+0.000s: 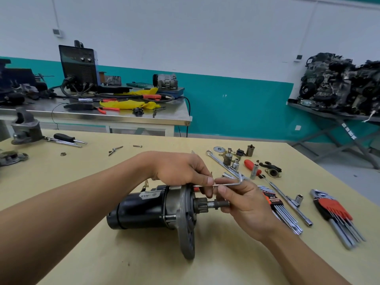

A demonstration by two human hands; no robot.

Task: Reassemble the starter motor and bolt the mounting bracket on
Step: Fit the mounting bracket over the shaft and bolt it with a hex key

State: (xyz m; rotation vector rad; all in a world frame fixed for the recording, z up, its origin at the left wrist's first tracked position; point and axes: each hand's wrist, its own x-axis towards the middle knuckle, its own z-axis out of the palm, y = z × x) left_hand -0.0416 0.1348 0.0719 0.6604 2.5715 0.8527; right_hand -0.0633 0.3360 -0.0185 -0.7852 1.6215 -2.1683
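Head view: starter motor (148,208) lying on its side on the yellow table (82,254). Left hand (181,169) above its flange pinches an L-shaped hex key (224,183); right hand (246,202), beside its pinion shaft, grips the key's bend. Hex-key sets (333,212) lie right of the motor.

Left hand (181,169) hides the hex key's (226,184) tip

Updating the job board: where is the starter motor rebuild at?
Done: black motor body and round front plate sit together on the table, pinion shaft sticking out. In hand: both hands, left hand and right hand, hold a hex key at the plate's top edge. Left: loose parts and a cast housing remain on the table.
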